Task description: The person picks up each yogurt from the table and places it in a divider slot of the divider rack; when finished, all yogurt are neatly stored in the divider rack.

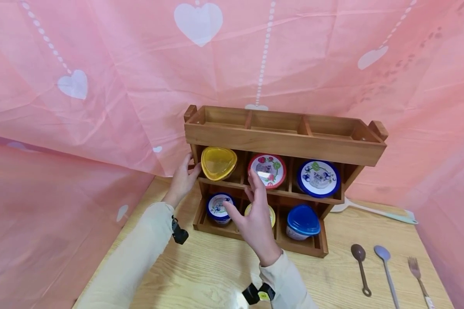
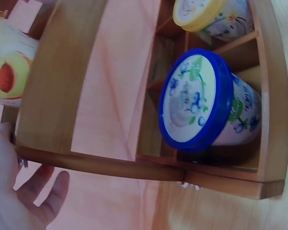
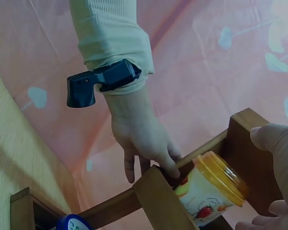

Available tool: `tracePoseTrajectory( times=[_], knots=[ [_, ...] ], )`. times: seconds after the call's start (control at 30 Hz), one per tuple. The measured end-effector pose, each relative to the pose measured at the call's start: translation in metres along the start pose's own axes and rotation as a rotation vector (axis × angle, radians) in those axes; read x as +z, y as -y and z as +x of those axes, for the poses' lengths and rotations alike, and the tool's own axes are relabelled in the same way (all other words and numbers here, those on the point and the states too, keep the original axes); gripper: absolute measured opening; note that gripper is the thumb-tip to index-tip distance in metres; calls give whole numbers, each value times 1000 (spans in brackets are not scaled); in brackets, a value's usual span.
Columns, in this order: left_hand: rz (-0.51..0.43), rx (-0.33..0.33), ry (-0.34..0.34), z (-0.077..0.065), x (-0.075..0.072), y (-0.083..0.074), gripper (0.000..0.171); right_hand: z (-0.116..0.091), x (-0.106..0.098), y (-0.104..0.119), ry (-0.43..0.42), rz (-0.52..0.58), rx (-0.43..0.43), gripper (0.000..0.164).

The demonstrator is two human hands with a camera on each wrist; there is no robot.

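A wooden tiered rack (image 1: 282, 148) stands on the table with lidded cups in its two lower tiers. My left hand (image 1: 183, 182) is at its left side; in the right wrist view the thumb of the left hand (image 3: 146, 139) is by the side board and the other fingers extend outside. Beside it, in the middle tier, sits a yellow-lidded cup (image 1: 218, 163), with fruit pictures in the right wrist view. My right hand (image 1: 257, 223) is before the rack with fingers and thumb spread, partly hiding a yellow-rimmed cup (image 1: 272, 216) in the bottom tier.
The middle tier also bears a red-rimmed cup (image 1: 268, 169) and a blue-rimmed cup (image 1: 319, 178). Below are another blue-rimmed cup (image 1: 218, 206) and a blue-lidded cup (image 1: 303, 221). To the right lie a brown spoon (image 1: 359, 262), a grey-blue spoon (image 1: 384, 262), a fork (image 1: 417, 274) and a pale long-handled utensil (image 1: 375, 210).
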State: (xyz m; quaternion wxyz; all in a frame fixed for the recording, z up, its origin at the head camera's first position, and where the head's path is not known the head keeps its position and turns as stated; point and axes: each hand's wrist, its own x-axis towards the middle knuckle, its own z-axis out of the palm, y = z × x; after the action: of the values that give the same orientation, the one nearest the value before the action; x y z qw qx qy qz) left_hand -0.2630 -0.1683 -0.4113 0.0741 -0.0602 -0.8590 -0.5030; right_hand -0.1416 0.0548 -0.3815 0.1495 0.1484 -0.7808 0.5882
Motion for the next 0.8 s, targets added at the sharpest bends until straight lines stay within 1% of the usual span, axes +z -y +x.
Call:
tracePoseTrajectory(
  times=[0.17,0.27,0.43,0.57,0.7,0.8],
  knots=[
    [3,22,5,-4,-5,0,60,-9,-8,-1,-6,-1,-4,88],
    [-32,36,-14,-11,-6,2,62,-15,-14,-3,-15,-8,-7,84],
    [-99,44,-63,-30,-8,8,63,-25,-21,-10,-27,-21,-10,79],
    [-102,41,-82,-46,-10,12,61,-32,-26,-17,-28,-45,31,76],
    [-95,42,-86,-63,-11,13,58,-38,-30,-24,-21,-60,80,73],
    [-94,48,-88,-77,-10,10,57,-43,-34,-29,-16,-77,100,71]
  ],
)
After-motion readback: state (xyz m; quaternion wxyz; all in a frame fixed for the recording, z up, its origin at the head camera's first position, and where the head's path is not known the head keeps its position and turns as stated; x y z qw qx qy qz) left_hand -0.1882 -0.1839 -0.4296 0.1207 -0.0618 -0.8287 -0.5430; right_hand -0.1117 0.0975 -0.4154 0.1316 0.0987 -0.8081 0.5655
